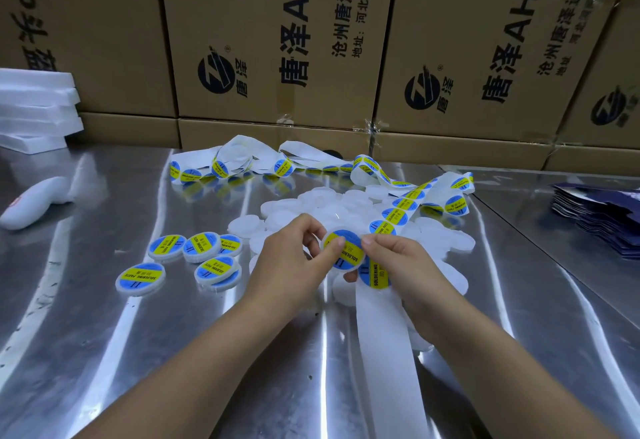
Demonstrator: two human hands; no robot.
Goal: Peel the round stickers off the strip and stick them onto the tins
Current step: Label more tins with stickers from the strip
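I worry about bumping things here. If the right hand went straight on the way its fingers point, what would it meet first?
The tin held in the left hand: the right hand points up-left, its fingertips pinching at the tin's edge. The left thumb likely comes next, though depth is unclear.

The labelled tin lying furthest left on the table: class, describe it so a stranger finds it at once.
Start at the shiny metal table, then look left of the left hand to the group of labelled tins. The tin meant lies flat at the group's near left corner. Unlike its neighbours, which crowd together, it touches none.
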